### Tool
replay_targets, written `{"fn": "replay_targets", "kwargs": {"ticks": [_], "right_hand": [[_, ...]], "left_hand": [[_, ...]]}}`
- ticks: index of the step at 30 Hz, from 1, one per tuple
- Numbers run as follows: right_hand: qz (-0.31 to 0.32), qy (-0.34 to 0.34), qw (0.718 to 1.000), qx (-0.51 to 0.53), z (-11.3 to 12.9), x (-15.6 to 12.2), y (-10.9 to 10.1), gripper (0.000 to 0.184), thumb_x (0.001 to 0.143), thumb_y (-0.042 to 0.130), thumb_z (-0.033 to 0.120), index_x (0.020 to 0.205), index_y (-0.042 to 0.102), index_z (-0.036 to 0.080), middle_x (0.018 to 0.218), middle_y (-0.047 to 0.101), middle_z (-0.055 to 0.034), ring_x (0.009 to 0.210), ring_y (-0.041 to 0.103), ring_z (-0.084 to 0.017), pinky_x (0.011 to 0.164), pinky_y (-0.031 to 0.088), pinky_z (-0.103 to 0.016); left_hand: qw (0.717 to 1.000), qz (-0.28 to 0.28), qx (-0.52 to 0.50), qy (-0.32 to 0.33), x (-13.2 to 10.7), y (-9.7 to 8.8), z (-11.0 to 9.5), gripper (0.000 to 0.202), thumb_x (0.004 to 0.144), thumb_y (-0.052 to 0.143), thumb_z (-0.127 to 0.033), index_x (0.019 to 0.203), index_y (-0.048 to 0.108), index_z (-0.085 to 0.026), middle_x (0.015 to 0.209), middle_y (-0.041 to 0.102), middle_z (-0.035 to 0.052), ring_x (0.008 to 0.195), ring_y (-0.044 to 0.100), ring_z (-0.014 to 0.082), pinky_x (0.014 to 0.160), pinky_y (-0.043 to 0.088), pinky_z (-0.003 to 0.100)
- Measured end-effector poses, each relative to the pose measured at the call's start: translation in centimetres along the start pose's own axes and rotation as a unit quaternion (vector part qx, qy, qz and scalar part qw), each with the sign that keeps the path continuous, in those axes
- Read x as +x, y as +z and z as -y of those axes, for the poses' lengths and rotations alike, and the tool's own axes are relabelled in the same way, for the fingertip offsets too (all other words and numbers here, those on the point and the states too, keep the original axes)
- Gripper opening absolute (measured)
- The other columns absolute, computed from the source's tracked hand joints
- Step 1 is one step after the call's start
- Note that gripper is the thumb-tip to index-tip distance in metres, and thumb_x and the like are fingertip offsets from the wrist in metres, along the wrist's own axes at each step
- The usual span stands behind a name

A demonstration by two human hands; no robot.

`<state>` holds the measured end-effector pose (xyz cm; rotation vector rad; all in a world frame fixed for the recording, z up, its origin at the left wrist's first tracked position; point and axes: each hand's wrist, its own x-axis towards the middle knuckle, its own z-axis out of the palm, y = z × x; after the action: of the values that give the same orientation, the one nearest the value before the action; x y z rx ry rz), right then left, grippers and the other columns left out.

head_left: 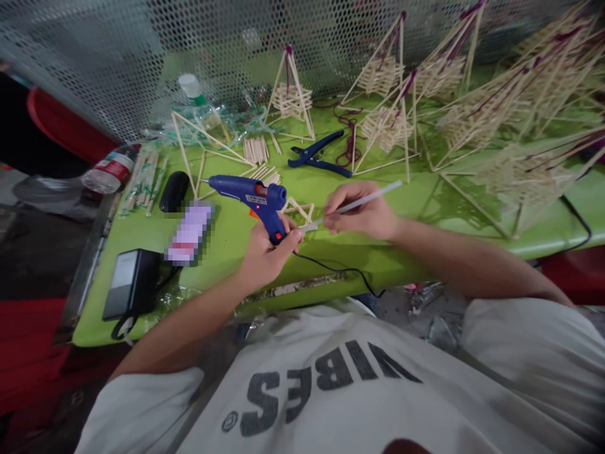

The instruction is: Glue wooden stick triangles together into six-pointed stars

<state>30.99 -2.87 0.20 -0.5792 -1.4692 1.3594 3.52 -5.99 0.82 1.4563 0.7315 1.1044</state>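
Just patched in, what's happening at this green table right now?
A person holds a blue glue gun by the handle in the left hand. The right hand grips a clear glue stick whose end points at the back of the gun. Both are over the green table. Blue pliers and many stick pyramids stand behind.

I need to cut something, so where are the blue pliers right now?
In the head view, the blue pliers lie on the green table, beyond both hands, between the loose wooden sticks and the purple string.
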Motion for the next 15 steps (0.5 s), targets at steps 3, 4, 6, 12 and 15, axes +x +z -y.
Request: {"fn": "replay_targets", "kwargs": {"ticks": [3, 4, 6, 12, 15], "right_hand": [[-0.062, -0.021, 0.998, 0.001, 1.2, 0.9, -2.8, 0.048, 0.081, 0.125, 0.049, 0.093, 0.087, 0.021, 0.075, 0.082, 0.0004, 0.052, 0.07, -0.013, 0.048, 0.056, -0.024], [-0.08, -0.028, 0.996, 0.003, 1.7, 1.3, -4.0, 0.048, 0.081, 0.124, 0.048, 0.091, 0.086, 0.022, 0.075, 0.081, 0.0012, 0.052, 0.067, -0.012, 0.047, 0.052, -0.024], [-0.109, -0.04, 0.993, 0.01, 2.5, 2.1, -6.9, 0.046, 0.084, 0.122, 0.05, 0.09, 0.084, 0.025, 0.076, 0.08, 0.0023, 0.054, 0.06, -0.009, 0.046, 0.042, -0.025], [-0.252, -0.118, 0.96, -0.037, 3.4, 4.0, -16.4, 0.051, 0.094, 0.118, 0.06, 0.09, 0.073, 0.036, 0.065, 0.056, 0.0114, 0.062, 0.023, -0.015, 0.053, 0.031, -0.036], [-0.25, -0.114, 0.955, -0.113, 2.7, 4.1, -17.8, 0.053, 0.099, 0.106, 0.08, 0.085, 0.073, 0.041, 0.058, 0.048, 0.0102, 0.06, 0.022, -0.02, 0.053, 0.029, -0.041]], "left_hand": [[0.999, -0.015, -0.007, 0.029, 0.2, -0.1, 0.1, 0.057, 0.108, 0.102, -0.065, 0.095, 0.063, -0.025, 0.088, 0.073, -0.0014, 0.07, 0.071, 0.0111, 0.062, 0.064, 0.022], [0.999, -0.021, -0.01, 0.036, 0.3, -0.2, 0.2, 0.057, 0.108, 0.102, -0.064, 0.096, 0.063, -0.025, 0.088, 0.073, -0.0015, 0.071, 0.073, 0.0112, 0.061, 0.064, 0.021], [0.999, -0.028, -0.013, 0.045, 0.3, -0.2, 0.2, 0.057, 0.108, 0.103, -0.064, 0.097, 0.063, -0.025, 0.088, 0.075, -0.0013, 0.073, 0.075, 0.0118, 0.061, 0.063, 0.021], [0.999, -0.05, 0.001, 0.02, 0.3, -0.4, 0.3, 0.06, 0.105, 0.104, -0.068, 0.097, 0.063, -0.025, 0.089, 0.079, -0.0007, 0.069, 0.075, 0.0121, 0.064, 0.066, 0.024], [0.998, -0.054, 0.009, 0.008, 0.3, -0.4, 0.2, 0.062, 0.103, 0.103, -0.069, 0.096, 0.06, -0.025, 0.089, 0.079, -0.0011, 0.067, 0.073, 0.0115, 0.065, 0.066, 0.026]]}}
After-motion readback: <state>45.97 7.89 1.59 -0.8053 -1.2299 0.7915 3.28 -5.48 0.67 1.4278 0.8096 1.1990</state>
